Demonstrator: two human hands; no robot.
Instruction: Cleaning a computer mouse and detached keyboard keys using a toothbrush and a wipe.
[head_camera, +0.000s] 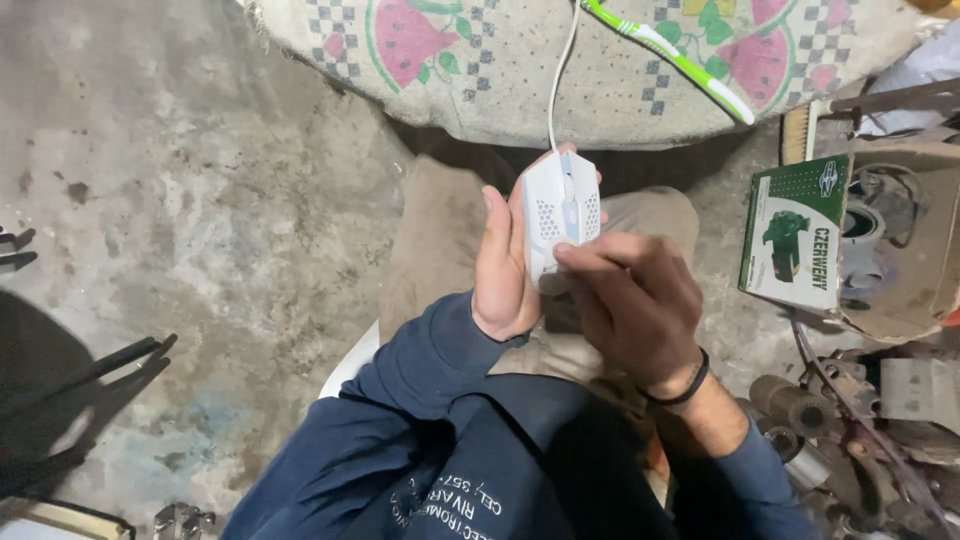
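Head view: white mouse (560, 215) (underside hidden) between hands.

Rough workshop: stained concrete floor (200, 200), rusty metal parts (850, 410) in a heap.

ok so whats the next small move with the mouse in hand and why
Probably steady the white mouse in the left hand and press on at its rear edge, since the right hand already has fingertips there and the cable hangs slack.
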